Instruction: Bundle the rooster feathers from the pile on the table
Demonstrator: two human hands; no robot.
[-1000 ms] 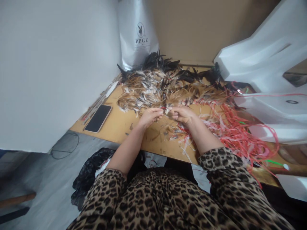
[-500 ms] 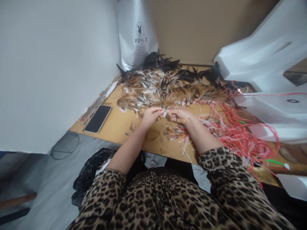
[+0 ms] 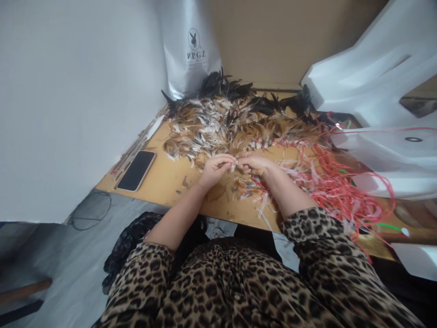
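Observation:
My left hand (image 3: pixel 214 167) and my right hand (image 3: pixel 255 164) meet fingertip to fingertip over the wooden table (image 3: pixel 164 180). Both pinch a small feather bundle (image 3: pixel 234 164) between them, too small to make out well. Just beyond the hands lies a broad heap of brown, white and black feathers (image 3: pixel 225 125). A tangle of red plastic strips (image 3: pixel 336 189) spreads out to the right of my right wrist. Loose feather scraps (image 3: pixel 247 191) lie under my right forearm.
A black phone (image 3: pixel 137 170) lies at the table's left edge beside some thin rods (image 3: pixel 136 146). A silver bag printed PPGZ (image 3: pixel 191 45) stands at the back. White foam blocks (image 3: pixel 378 86) crowd the right side. A black bag (image 3: pixel 126 241) and a cable loop (image 3: pixel 89 210) lie on the floor.
The hands have stayed together working the small bundle, shifting their fingers slightly. The view has tilted a little, so everything sits slightly higher and further left.

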